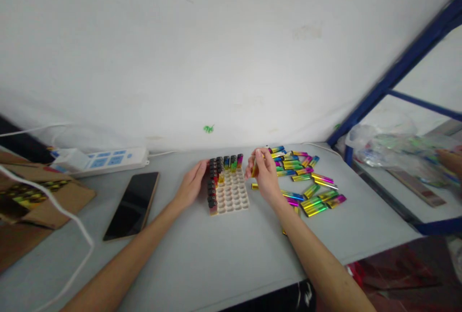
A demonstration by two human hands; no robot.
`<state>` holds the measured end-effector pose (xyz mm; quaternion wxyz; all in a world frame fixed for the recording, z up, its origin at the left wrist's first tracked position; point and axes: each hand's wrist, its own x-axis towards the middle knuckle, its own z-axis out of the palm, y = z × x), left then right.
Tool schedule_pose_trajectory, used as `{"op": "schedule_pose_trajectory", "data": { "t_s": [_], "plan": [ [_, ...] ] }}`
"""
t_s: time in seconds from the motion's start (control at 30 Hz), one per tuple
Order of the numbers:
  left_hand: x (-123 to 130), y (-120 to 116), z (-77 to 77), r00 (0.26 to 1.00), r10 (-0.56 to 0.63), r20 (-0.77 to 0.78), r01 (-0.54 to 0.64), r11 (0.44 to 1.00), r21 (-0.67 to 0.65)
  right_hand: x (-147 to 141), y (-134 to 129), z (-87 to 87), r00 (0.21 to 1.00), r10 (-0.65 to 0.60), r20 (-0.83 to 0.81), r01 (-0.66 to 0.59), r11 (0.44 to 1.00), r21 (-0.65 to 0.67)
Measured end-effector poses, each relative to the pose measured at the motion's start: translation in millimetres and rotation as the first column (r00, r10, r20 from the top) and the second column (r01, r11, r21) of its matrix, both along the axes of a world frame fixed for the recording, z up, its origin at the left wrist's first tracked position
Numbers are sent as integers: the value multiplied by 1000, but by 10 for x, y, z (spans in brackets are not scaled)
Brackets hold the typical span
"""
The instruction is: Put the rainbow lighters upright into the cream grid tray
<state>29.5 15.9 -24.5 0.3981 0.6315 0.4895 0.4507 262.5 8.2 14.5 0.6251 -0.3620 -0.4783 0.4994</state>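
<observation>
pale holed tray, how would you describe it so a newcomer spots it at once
On the grey table below the white wall, look between the left hand and the right hand. The pale tray sits there. Unlike the loose shiny multicoloured cases to its right, it is a grid of holes, with black-topped lighters standing along its left and far edges.

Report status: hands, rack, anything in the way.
Left hand beside white rack. Right hand holding yellowish piece. Rack partly filled with black-topped pieces. Shiny pieces lie to the right; nothing visibly blocking rack.
</observation>
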Motion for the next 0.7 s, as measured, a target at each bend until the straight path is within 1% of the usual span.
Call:
{"op": "schedule_pose_trajectory", "data": {
  "t_s": [0.07, 0.17, 0.27, 0.33, 0.43, 0.5, 0.57, 0.63, 0.7],
  "plan": [
    [5, -9, 5, 1000, 5, -3, -5, 1000, -10, -50, -66, -79, 1000, 0, 29, 1, 999, -48],
    [11, -14, 12, 1000, 1, 14, 0, 999, -38, -83, -148, -96, 996, 46, 77, -38, 994, -100],
    [14, -11, 16, 1000, 9, 16, -8, 999, -43, -97, -195, -53, 988, 86, 127, -73, 992, -104],
    [11, -6, 11, 1000, 12, 11, -11, 999, -33, -102, -212, -34, 987, 84, 138, -70, 992, -101],
    [0, 2, -8, 1000, -5, 30, 6, 999, -32, -106, -230, -44, 989, 70, 133, -57, 993, -99],
    [-4, 5, -19, 998, -19, 54, 21, 999, -43, -109, -242, -68, 984, 82, 159, -65, 992, -111],
    [-2, 5, -21, 998, -8, 64, 12, 999, -53, -113, -256, -91, 966, 70, 248, -45, 993, -108],
    [3, 4, -16, 998, 11, 63, -8, 998, -61, -118, -276, -101, 932, 13, 362, 16, 997, -78],
    [8, 3, -11, 998, 21, 56, -18, 998, -67, -122, -301, -95, 898, -41, 439, 72, 996, -53]
  ]
}}
